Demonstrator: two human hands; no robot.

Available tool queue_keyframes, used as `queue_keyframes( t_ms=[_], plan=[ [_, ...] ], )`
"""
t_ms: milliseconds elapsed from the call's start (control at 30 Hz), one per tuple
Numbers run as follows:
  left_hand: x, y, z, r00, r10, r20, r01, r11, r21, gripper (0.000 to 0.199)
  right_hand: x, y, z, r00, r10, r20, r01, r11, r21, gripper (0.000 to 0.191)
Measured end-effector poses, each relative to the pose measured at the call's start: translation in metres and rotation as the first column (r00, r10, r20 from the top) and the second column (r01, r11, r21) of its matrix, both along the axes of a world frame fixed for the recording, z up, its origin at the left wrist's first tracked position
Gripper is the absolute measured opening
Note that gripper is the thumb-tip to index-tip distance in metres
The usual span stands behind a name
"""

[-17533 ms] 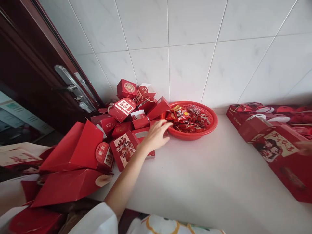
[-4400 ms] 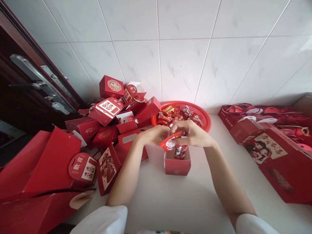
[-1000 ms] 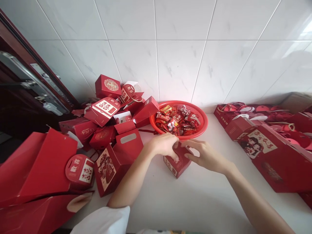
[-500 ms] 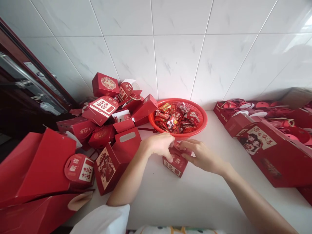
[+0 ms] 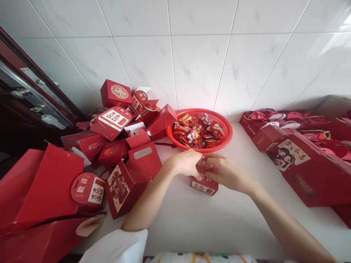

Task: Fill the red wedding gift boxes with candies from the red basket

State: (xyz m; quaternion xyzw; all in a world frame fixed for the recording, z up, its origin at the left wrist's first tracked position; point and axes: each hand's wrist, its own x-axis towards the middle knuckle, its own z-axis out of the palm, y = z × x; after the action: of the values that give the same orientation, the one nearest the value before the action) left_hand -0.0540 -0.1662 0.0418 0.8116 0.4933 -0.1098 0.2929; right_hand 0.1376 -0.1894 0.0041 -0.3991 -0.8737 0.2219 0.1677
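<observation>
A small red gift box (image 5: 204,186) with gold and white lettering stands on the white counter (image 5: 192,223), just in front of the candy basket. From the left, my left hand (image 5: 188,162) grips the upper part of the box, fingers bent. Opposite it, my right hand (image 5: 226,171) has its thumb and fingers closed on the top flaps. Parts of the box top are hidden behind my fingers. Right behind both hands sits a red plastic basket (image 5: 229,136) holding several wrapped candies (image 5: 196,131).
To the left lies a heap of red boxes, some open, among them a larger box with a handle slot (image 5: 145,160). At the right, a long red carton (image 5: 309,179) stands beside several packed boxes. A tiled wall (image 5: 200,73) rises behind; a dark door (image 5: 33,98) is at left.
The small gift box has shifted slightly right and turned, its lettered front now facing me more squarely. Both hands have moved with it, still on its top.
</observation>
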Motion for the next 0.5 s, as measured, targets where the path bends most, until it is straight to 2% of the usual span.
queue_keyframes(
  t_ms=[133,267,500],
  plan=[
    [0.0039,-0.0017,-0.0023,1.000,-0.014,0.017,0.014,1.000,0.009,0.034,0.0026,0.0019,0.0010,1.000,-0.006,0.004,0.006,1.000,0.004,0.016],
    [0.0047,-0.0028,-0.0028,0.999,-0.028,0.019,0.027,0.999,0.041,0.035,0.0061,0.0032,0.0046,0.994,-0.004,0.106,0.000,0.999,0.033,0.020],
    [0.0038,-0.0047,0.0000,0.997,-0.075,0.027,0.075,0.997,0.022,0.039,0.0101,0.0050,0.0068,0.978,0.061,0.197,-0.084,0.990,0.110,0.020]
  ],
)
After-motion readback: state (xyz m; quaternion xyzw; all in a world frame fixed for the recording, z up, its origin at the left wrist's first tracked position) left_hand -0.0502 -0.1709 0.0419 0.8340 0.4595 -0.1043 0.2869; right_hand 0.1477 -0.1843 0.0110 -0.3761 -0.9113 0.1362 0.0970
